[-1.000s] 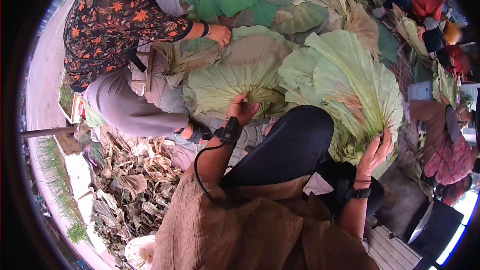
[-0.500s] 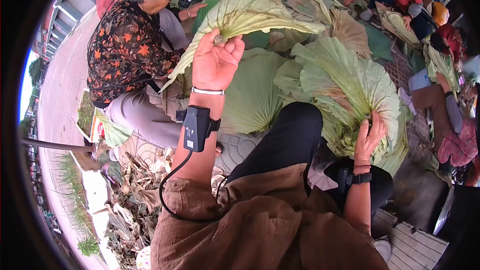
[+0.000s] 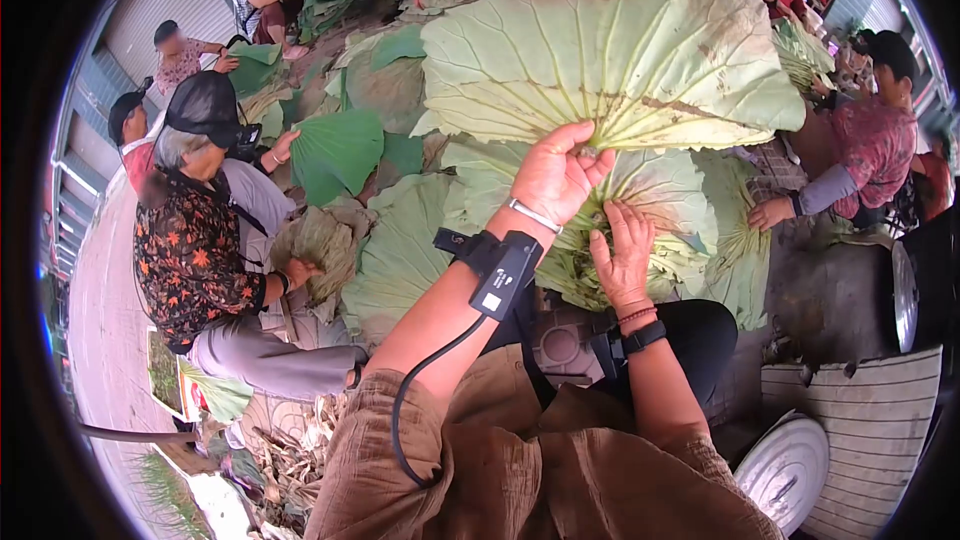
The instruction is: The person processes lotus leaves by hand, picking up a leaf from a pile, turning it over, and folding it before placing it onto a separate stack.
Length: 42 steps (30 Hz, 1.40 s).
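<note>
My left hand (image 3: 558,178) pinches a large pale-green lotus leaf (image 3: 610,40) at its stem stub. The leaf fans out above the hand, its veined face toward me and brownish patches along the lower edge. Just below and to the right, my right hand (image 3: 627,258) rests with fingers stretched out on a stack of lotus leaves (image 3: 672,202), near the middle where their veins meet. Those leaves are pale green with brown stains, and the raised leaf hides part of them. More broad leaves (image 3: 400,250) lie flat to the left of the stack.
A person in a flowered shirt (image 3: 205,250) sits close on my left, handling leaves. Another person (image 3: 870,140) reaches in from the right. Dry leaf scraps (image 3: 295,455) lie at lower left. A round metal lid (image 3: 785,475) and a slatted panel (image 3: 860,420) stand at lower right.
My left hand has moved right with the leaf, which now faces me and hangs above the stack. My right hand has shifted left in the view, still on the stack. The view has turned.
</note>
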Available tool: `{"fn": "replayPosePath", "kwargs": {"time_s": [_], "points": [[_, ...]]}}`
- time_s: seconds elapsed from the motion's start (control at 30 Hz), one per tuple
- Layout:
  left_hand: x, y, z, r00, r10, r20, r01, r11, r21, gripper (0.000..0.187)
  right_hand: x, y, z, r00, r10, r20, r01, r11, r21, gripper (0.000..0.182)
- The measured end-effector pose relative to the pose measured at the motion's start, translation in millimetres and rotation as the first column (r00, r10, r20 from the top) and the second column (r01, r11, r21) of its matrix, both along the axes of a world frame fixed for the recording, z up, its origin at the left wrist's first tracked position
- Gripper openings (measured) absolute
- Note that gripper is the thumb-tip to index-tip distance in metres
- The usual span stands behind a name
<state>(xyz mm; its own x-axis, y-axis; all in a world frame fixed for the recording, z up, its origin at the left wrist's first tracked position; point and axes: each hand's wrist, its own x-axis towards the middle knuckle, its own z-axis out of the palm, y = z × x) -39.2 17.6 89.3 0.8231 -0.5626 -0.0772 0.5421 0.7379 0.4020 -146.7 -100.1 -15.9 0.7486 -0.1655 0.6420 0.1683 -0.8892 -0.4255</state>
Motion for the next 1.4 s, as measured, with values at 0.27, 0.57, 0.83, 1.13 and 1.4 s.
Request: {"fn": "replayPosePath", "kwargs": {"time_s": [0.27,0.57,0.83,1.13,1.4], "points": [[6,-49,-52,0.975,-0.045,-0.217,0.131,0.908,0.398,0.016,-3,-8,2,0.998,0.062,-0.015,-0.061,0.994,0.086,0.046],[-2,2,1,0.786,-0.609,-0.106,0.404,0.375,0.835,0.027,-4,-10,10,0.994,0.109,0.018,-0.11,0.968,0.227,0.042],[5,-2,-72,0.451,-0.474,0.757,-0.68,0.367,0.635,0.029,-6,-12,8,0.995,0.074,0.071,-0.087,0.975,0.202,0.038],[-5,-1,-77,0.322,-0.658,0.68,-0.771,0.235,0.592,0.027,-23,-18,26,0.971,-0.183,0.155,0.121,0.932,0.342,0.026],[-1,-1,-92,0.364,-0.674,0.642,-0.724,0.228,0.651,0.027,9,-8,27,1.0,-0.018,0.006,0.018,1.0,0.021,0.04]]}}
